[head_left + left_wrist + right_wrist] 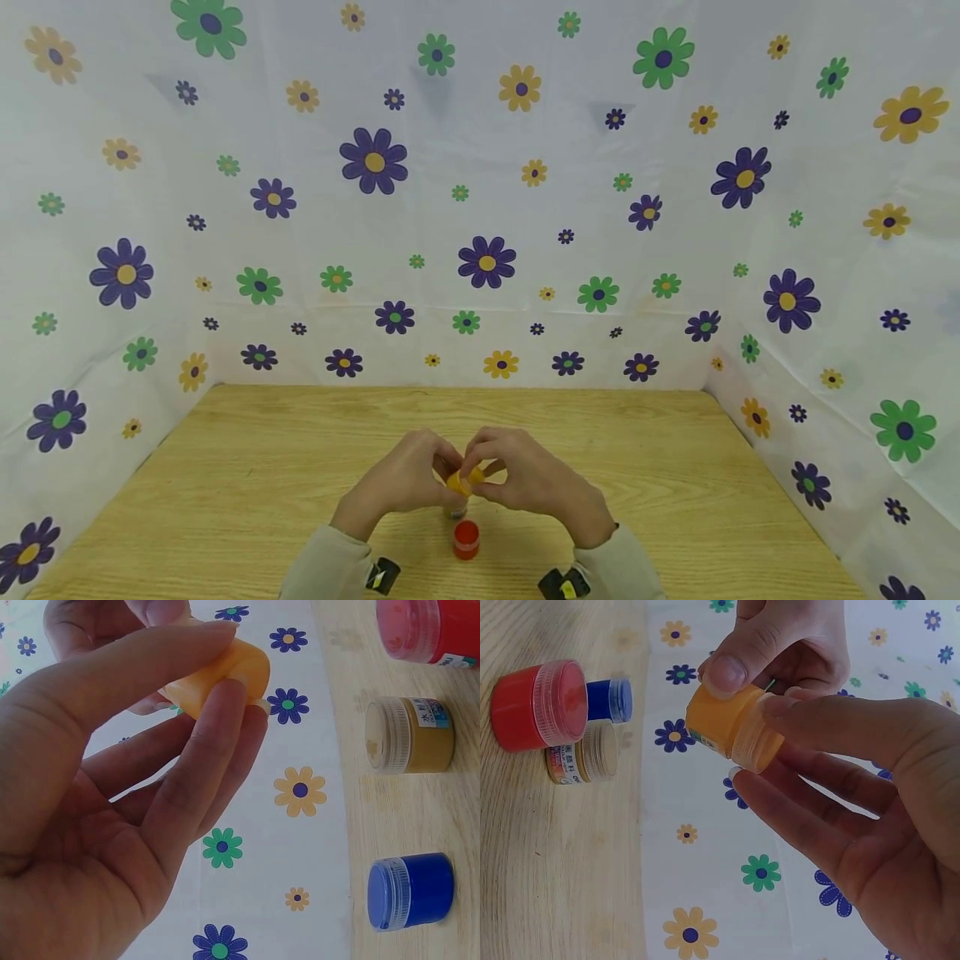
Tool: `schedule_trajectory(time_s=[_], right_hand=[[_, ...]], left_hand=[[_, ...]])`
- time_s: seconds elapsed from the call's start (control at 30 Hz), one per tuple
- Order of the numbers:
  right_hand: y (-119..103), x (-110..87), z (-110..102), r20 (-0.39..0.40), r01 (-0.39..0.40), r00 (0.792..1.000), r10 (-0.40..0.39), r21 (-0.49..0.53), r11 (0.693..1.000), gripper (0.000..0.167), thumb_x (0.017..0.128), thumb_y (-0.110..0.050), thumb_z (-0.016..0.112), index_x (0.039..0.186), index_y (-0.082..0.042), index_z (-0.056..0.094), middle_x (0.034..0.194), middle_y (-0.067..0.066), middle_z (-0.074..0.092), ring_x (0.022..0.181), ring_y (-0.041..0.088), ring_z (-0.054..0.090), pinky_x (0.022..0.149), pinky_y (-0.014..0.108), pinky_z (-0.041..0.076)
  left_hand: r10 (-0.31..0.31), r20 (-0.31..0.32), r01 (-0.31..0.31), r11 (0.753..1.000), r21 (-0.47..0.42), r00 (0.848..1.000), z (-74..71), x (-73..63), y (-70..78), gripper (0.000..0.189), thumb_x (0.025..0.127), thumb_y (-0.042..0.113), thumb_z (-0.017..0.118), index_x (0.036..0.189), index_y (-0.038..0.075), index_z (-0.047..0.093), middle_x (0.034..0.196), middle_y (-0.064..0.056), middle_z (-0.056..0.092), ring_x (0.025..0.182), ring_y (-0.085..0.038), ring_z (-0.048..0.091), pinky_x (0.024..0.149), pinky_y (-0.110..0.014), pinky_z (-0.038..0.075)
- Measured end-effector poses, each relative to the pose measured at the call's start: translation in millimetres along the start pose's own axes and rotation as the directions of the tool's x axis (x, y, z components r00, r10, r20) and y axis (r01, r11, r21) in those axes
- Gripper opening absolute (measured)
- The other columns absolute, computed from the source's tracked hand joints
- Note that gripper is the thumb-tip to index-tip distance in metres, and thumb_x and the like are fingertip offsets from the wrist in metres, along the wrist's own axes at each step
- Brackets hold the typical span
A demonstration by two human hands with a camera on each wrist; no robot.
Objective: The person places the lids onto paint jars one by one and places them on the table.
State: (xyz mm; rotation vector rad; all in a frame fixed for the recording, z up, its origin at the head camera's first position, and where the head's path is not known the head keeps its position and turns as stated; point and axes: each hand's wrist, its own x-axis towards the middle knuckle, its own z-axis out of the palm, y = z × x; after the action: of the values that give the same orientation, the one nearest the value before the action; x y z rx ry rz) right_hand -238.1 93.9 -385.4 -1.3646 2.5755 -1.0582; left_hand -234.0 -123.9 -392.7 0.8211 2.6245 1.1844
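Note:
Both hands hold one small orange-yellow paint jar point(718, 718) raised above the table. In the right wrist view the jar is tilted, and its clear ribbed lid point(756, 744) faces the right hand. The left hand point(408, 473) grips the jar's coloured body between thumb and fingers. At the lid end, the right hand point(531, 475) pinches with thumb and fingertips. Below them a red paint jar point(466, 542) stands on the table. An ochre paint jar point(431, 736) and a blue paint jar point(429, 891) stand near it; in the head view the hands largely hide these two.
A wooden table point(300, 425) lies under the hands. White cloth point(420, 225) printed with purple, green and orange flowers encloses it at the back and both sides. Dark straps with cameras point(383, 575) sit at the sleeves' wrists.

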Motion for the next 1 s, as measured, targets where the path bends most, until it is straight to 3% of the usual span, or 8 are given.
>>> schedule_trajectory(time_s=[0.7, 0.87, 1.0], right_hand=[[0.9, 1.0, 4.0, -0.039, -0.071, 0.997, 0.071, -0.002, 0.997, 0.015, 0.095, -0.015, 0.075, 0.107, -0.007, 0.077, 0.099, 0.004, 0.073, 0.087, 0.004, 0.065, 0.073, 0.013, 0.055], [1.7, 0.5, 3.3, -0.062, -0.038, 0.997, 0.035, -0.042, 0.998, 0.017, 0.095, -0.018, 0.075, 0.109, -0.008, 0.077, 0.102, 0.004, 0.075, 0.091, 0.013, 0.068, 0.069, 0.014, 0.055], [1.2, -0.2, 1.8, -0.07, 0.02, 0.997, -0.024, -0.066, 0.998, 0.018, 0.093, -0.014, 0.077, 0.11, -0.008, 0.076, 0.106, 0.005, 0.075, 0.096, 0.019, 0.07, 0.074, 0.018, 0.059]], left_hand=[[0.001, -0.003, -0.001, 1.0, -0.01, 1.0, 0.8, -0.6, -0.4, 0.029, 0.074, 0.01, 0.09, 0.101, 0.006, 0.08, 0.088, -0.001, 0.079, 0.078, -0.012, 0.07, 0.071, -0.025, 0.058], [-0.013, -0.005, 0.013, 1.0, 0.002, 1.0, 0.5, 0.0, -1.2, 0.027, 0.074, 0.012, 0.09, 0.099, 0.007, 0.08, 0.088, 0.0, 0.079, 0.078, -0.011, 0.07, 0.071, -0.024, 0.057], [-0.019, -0.012, 0.019, 1.0, 0.016, 1.0, -0.1, 0.1, -1.0, 0.028, 0.074, 0.013, 0.09, 0.099, 0.007, 0.08, 0.089, -0.001, 0.078, 0.079, -0.012, 0.07, 0.071, -0.026, 0.059]])
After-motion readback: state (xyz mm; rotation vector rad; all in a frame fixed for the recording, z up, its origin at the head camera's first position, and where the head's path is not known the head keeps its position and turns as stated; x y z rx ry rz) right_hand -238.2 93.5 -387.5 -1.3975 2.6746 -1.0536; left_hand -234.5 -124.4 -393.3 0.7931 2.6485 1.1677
